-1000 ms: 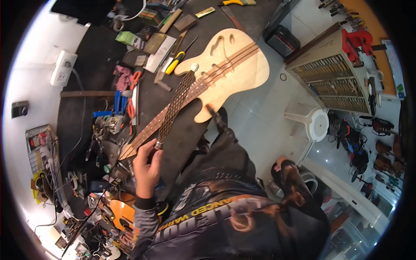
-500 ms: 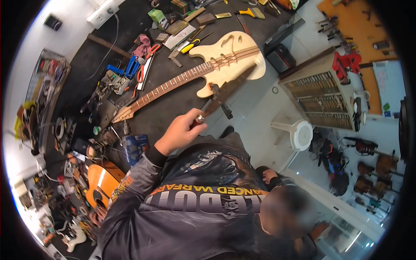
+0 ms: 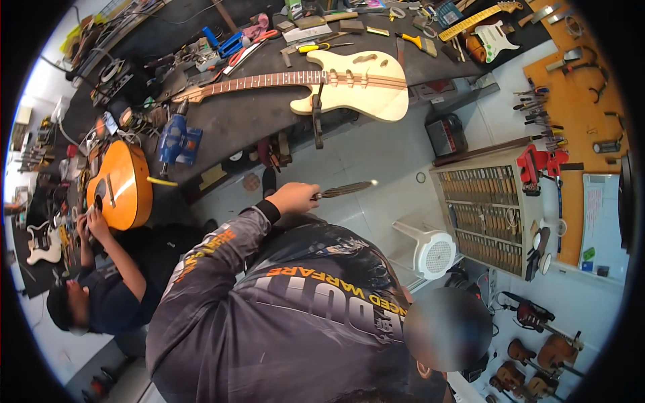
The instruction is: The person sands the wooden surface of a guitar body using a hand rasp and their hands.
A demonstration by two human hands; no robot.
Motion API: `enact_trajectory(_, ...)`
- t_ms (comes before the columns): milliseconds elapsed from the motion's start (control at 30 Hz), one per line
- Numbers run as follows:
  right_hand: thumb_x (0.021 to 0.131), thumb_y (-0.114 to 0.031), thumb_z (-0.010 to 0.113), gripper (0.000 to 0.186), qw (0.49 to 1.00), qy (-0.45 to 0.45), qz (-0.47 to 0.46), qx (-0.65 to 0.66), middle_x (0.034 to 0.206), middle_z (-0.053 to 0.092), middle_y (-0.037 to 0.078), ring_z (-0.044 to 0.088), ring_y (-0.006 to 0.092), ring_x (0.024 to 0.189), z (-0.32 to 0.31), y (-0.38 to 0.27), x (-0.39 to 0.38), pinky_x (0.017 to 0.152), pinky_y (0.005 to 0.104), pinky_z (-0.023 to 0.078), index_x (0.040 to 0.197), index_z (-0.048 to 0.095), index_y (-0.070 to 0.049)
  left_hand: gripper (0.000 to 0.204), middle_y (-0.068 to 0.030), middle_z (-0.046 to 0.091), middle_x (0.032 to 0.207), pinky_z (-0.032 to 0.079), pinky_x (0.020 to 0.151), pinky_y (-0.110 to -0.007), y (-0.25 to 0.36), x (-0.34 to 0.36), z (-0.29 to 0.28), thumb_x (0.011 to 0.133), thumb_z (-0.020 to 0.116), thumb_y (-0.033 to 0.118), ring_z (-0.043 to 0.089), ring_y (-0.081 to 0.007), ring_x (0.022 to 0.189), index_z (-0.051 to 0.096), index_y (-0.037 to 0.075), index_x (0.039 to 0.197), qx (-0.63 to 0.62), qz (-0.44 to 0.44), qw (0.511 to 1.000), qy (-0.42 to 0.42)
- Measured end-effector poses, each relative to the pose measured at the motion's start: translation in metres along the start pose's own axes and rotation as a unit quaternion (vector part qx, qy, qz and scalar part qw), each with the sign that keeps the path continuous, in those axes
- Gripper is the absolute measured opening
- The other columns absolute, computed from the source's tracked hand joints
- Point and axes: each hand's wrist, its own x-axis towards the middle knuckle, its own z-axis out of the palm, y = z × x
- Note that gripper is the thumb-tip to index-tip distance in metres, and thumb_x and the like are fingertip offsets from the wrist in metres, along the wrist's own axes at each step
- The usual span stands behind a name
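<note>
My left hand (image 3: pixel 295 198) is closed round the handle of a file (image 3: pixel 346 190). The tapered, rough-patterned blade points right, over the floor, apart from the bench. Beyond it, an unfinished electric guitar (image 3: pixel 369 94) with a pale wood body lies on the dark workbench (image 3: pixel 235 117). Its body overhangs the bench edge, and its dark fretboard (image 3: pixel 269 82) stretches left. A dark bar clamp (image 3: pixel 317 117) stands across the body by the neck joint, its lower end hanging below the edge. My right hand is hidden.
A blue power drill (image 3: pixel 173 134) lies at the bench's near left edge. Further left, another person's hands (image 3: pixel 94 221) touch an orange acoustic guitar (image 3: pixel 131 185). A white stool (image 3: pixel 433 255) and a rack of files (image 3: pixel 480 201) stand to the right.
The file has come away from the guitar body, back toward me, in my left hand. The view has turned, bringing the other person into sight; my right hand has left it.
</note>
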Motion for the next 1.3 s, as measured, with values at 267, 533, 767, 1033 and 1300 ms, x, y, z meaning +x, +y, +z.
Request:
enact_trajectory(267, 0.106, -0.013, 0.057, 0.042, 0.994, -0.056, -0.015, -0.088, 0.116, 0.081, 0.022, 0.077, 0.0356, 0.08, -0.073, 0.012, 0.049, 0.063, 0.0471, 0.059, 0.148, 0.057, -0.006, 0.044, -0.0273, 0.081, 0.114, 0.061, 0.097, -0.053, -0.129, -0.131, 0.126, 0.094, 0.078, 0.037, 0.078, -0.0446, 0.111, 0.081, -0.002, 0.115, -0.055, -0.399, 0.914, -0.041)
enact_trajectory(533, 0.102, -0.036, 0.069, 0.04, 0.912, -0.084, -0.18, -0.358, 0.121, 0.081, 0.024, 0.076, 0.0412, 0.119, 0.007, -0.019, 0.163, 0.106, 0.0483, 0.058, 0.123, 0.08, -0.004, 0.043, -0.0191, 0.08, 0.088, 0.063, 0.07, -0.046, -0.108, -0.187, 0.137, 0.098, 0.085, 0.034, 0.08, -0.0312, 0.075, 0.079, -0.006, 0.112, -0.179, -0.508, 0.843, 0.001)
enact_trajectory(767, 0.091, -0.003, 0.066, 0.06, 0.879, 0.055, -0.326, -0.343, 0.151, 0.062, 0.028, 0.053, 0.0458, 0.149, 0.057, -0.273, 0.152, 0.129, 0.0496, 0.042, 0.15, 0.062, -0.002, 0.043, -0.0187, 0.08, 0.094, 0.06, 0.068, -0.044, -0.108, -0.151, 0.102, 0.099, 0.083, 0.031, 0.077, -0.0294, 0.074, 0.076, -0.005, 0.122, -0.206, -0.457, 0.865, -0.016)
enact_trajectory(1033, 0.09, 0.001, 0.069, 0.081, 0.777, 0.139, -0.486, -0.376, 0.178, 0.032, 0.028, 0.039, 0.0483, 0.16, 0.058, -0.513, 0.133, 0.132, 0.0524, 0.039, 0.167, 0.045, -0.002, 0.03, -0.0051, 0.063, 0.078, 0.049, 0.051, -0.037, -0.076, -0.126, 0.08, 0.106, 0.078, 0.029, 0.059, -0.0183, 0.059, 0.066, 0.003, 0.116, -0.358, -0.474, 0.791, 0.148)
enact_trajectory(1300, 0.091, -0.005, 0.075, 0.085, 0.546, 0.085, -0.613, -0.564, 0.178, 0.034, 0.027, 0.034, 0.0442, 0.165, 0.012, -0.686, 0.188, 0.133, 0.0553, 0.036, 0.171, 0.044, -0.012, 0.032, -0.0077, 0.066, 0.077, 0.055, 0.053, -0.042, 0.012, -0.128, 0.196, 0.105, 0.076, 0.025, 0.066, -0.0222, 0.061, 0.068, -0.003, 0.119, -0.405, -0.642, 0.617, 0.209)
